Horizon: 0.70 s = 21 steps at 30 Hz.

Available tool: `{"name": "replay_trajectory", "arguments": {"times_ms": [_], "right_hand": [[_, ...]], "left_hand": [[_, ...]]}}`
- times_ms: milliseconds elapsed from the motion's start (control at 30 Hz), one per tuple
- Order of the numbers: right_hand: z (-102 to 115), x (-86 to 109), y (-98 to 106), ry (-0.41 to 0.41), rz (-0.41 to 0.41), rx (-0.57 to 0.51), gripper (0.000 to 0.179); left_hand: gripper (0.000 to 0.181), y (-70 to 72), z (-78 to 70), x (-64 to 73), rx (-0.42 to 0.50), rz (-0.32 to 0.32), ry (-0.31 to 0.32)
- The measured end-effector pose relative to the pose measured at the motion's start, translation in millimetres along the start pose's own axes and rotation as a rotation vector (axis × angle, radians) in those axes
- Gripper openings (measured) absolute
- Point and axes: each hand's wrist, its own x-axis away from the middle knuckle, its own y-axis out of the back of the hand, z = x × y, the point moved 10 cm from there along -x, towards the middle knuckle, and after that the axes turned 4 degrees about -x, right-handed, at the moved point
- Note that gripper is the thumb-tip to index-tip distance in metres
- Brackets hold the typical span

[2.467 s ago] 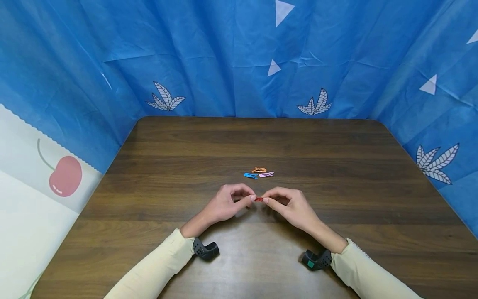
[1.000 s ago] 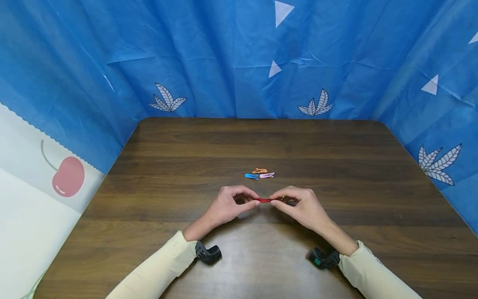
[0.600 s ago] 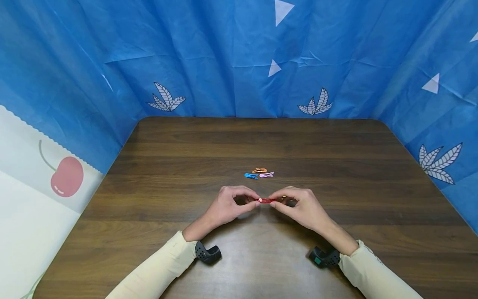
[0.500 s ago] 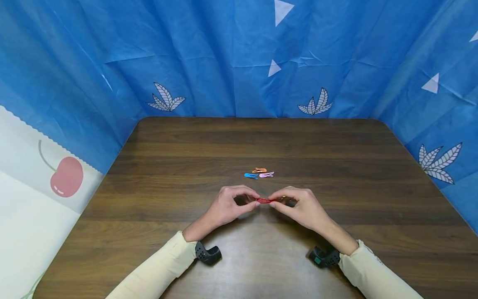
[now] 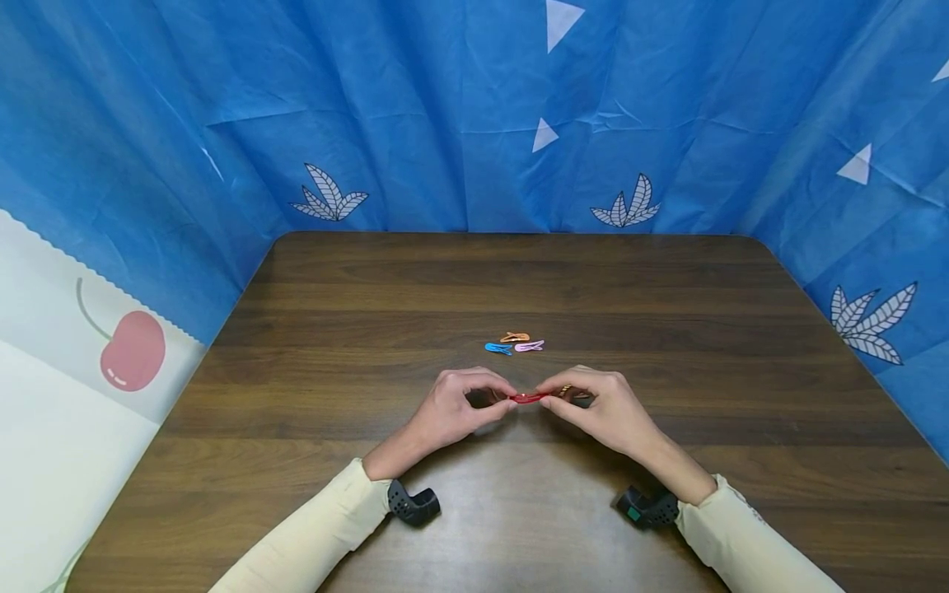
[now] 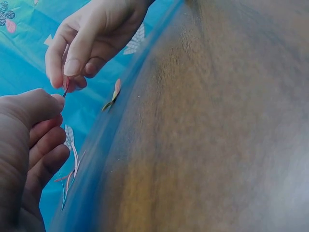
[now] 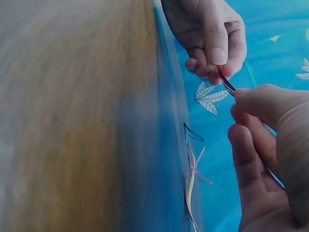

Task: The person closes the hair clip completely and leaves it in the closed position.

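Observation:
In the head view a red snap hair clip [image 5: 528,399] is held level between two hands over the table. My left hand [image 5: 454,405] pinches its left end between thumb and forefinger. The other end is pinched by my right hand [image 5: 604,410]; fingertips hide both ends. The red clip [image 7: 226,83] looks slightly bowed in the right wrist view. Just beyond the hands lie an orange clip [image 5: 515,337], a blue clip [image 5: 498,348] and a pink clip [image 5: 530,346], their arms spread apart. Something yellow [image 5: 566,389] shows partly behind my right fingers.
The brown wooden table [image 5: 356,329] runs to a blue curtain [image 5: 445,107] with leaf prints at the back. A pale cloth [image 5: 52,395] with a cherry print hangs at the left. Black wrist cameras, such as the left one [image 5: 413,502], sit close above the tabletop.
Since the oldest frame the right hand has shifted right, baring more of the red clip between the fingertips. The clip turns slightly in the fingers. The other clips stay where they were.

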Motion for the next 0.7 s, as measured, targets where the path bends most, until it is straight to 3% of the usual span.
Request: {"name": "replay_trajectory", "arguments": {"times_ms": [400, 700], "right_hand": [[0.5, 2.6, 6.4, 0.063, -0.007, 0.071, 0.024], [-1.0, 8.0, 15.3, 0.054, 0.007, 0.096, 0.027]], "left_hand": [[0.010, -6.5, -2.2, -2.6, -0.003, 0.032, -0.011], [0.010, -22.0, -0.2, -10.1, 0.007, 0.124, 0.042]]}}
